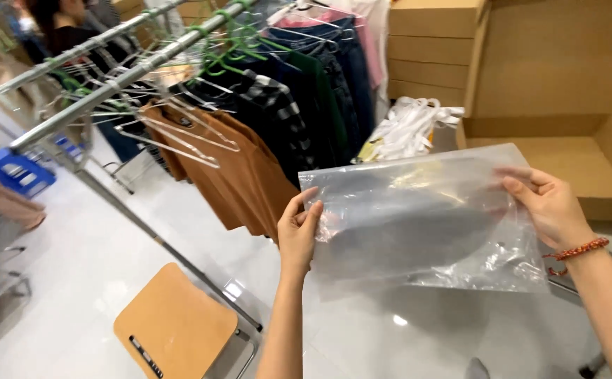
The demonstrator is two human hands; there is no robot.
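I hold a clear plastic bag [418,224] flat in front of me with both hands. My left hand [299,231] pinches its left edge between thumb and fingers. My right hand [548,203] grips the upper right edge, partly behind the film; a red beaded bracelet sits on that wrist. The bag looks empty and crinkled at its lower right corner. Just left of the bag hangs a brown shirt [239,175] on a clothes rack [109,84].
The rack carries dark and checked garments on wire and green hangers. An open cardboard box [586,161] and stacked boxes stand at the right, with white hangers [407,130] beside them. A wooden chair seat [176,326] is below; another person sits at far left.
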